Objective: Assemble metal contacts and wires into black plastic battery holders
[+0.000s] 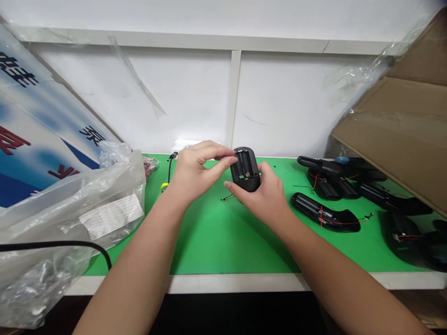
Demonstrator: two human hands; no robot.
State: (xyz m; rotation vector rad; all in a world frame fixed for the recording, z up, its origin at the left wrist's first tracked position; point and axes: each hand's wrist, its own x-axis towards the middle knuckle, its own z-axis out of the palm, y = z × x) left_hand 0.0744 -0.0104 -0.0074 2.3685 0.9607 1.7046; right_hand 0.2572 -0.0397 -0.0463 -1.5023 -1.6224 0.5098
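A black rounded housing (247, 184) with a long open compartment is held up over the green mat (226, 242). My right hand (267, 193) grips its lower right side, thumb in front. At the compartment's upper left edge, the thumb and index finger of my left hand (202, 167) are pinched together. Whatever may be between those fingertips is too small to make out. Inside the compartment, a small coppery metal part shows near the bottom. Thin wire ends (226, 198) stick out below the housing.
Black curved parts with red wires (326, 214) lie at the right, beneath a cardboard box (394, 130). Clear plastic bags (115, 190) cover the left side. A black cable (170, 170) stands behind my left wrist.
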